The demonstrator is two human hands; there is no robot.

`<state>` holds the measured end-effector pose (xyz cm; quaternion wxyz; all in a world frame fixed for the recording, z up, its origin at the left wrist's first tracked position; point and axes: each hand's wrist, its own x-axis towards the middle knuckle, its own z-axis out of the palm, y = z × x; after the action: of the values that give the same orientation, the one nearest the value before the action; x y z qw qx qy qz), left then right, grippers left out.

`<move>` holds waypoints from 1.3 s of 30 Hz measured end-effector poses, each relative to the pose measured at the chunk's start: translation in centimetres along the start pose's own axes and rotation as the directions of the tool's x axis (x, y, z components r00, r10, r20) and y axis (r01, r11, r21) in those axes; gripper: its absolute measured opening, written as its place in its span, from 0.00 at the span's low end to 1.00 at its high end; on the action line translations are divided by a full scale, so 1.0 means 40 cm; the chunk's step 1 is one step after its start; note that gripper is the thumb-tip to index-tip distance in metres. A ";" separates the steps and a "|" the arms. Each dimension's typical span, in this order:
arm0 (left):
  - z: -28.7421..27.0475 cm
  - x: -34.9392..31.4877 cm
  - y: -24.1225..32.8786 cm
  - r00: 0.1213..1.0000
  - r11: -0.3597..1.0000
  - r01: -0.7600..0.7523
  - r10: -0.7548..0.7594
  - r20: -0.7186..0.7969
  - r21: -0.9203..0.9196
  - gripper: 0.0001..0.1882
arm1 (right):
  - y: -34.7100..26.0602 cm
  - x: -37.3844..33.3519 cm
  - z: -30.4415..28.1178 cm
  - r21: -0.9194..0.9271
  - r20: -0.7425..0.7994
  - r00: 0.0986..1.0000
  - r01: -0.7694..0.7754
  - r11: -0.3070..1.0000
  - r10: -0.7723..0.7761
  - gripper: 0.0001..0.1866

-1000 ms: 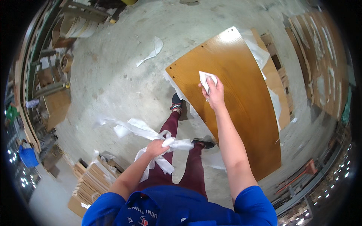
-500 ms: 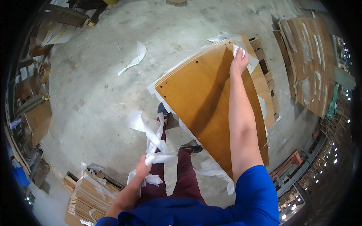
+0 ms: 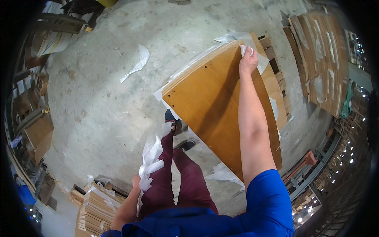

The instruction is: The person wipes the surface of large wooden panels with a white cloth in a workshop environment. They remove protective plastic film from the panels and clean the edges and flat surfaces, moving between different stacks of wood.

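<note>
A stack of brown wooden panels, with one curved side and dark holes along its far edge, lies in front of me. At its far right corner my right hand is closed on a small folded white sheet, pressed to the top panel. Low at my left side, my left hand is closed round a crumpled bundle of thin white packing sheet, which hangs against my trouser leg. Part of that hand's fingers is hidden behind the bundle. White sheeting also sticks out from under the panels.
A loose white scrap lies on the concrete floor. Stacked boards stand at the far right, and more panels at the near left. Cluttered shelving lines the left side. A pallet shows beyond the curved side.
My left hand has drawn the white bundle left and back toward my body. My near foot has shifted left. My right hand stays at the far corner with its white sheet.
</note>
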<state>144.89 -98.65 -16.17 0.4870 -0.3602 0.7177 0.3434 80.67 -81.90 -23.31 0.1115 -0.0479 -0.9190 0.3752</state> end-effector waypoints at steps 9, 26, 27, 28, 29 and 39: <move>0.037 -0.012 -0.011 0.992 0.991 0.068 -0.080 -0.101 -0.114 0.15 | -0.013 -0.011 0.000 -0.017 -0.005 0.999 0.041 0.999 -0.041 0.23; 0.126 -0.022 -0.078 0.985 0.987 -0.035 0.007 -0.173 -0.157 0.19 | -0.069 -0.290 -0.007 0.065 0.148 0.989 0.010 0.998 -0.020 0.18; 0.137 -0.026 -0.074 0.977 0.985 0.045 -0.079 -0.200 -0.168 0.19 | -0.076 -0.314 -0.007 0.084 0.157 0.987 0.017 0.996 -0.030 0.18; 0.143 -0.032 -0.070 0.970 0.960 0.027 -0.092 -0.224 -0.277 0.19 | -0.084 -0.338 -0.005 0.105 0.165 0.985 0.024 0.994 -0.042 0.18; 0.148 -0.038 -0.074 0.965 0.927 0.003 -0.102 -0.243 -0.376 0.19 | -0.081 -0.350 -0.008 0.121 0.167 0.985 0.028 0.992 -0.048 0.18; 0.184 -0.040 -0.111 0.994 0.870 -0.037 -0.020 -0.111 -0.491 0.27 | -0.089 -0.369 -0.008 0.061 0.157 0.987 0.021 0.998 -0.030 0.20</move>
<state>152.40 -94.39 -17.42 0.3363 -0.4879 0.6347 0.4960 95.06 -86.77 -23.12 0.0445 -0.0030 -0.9140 0.4032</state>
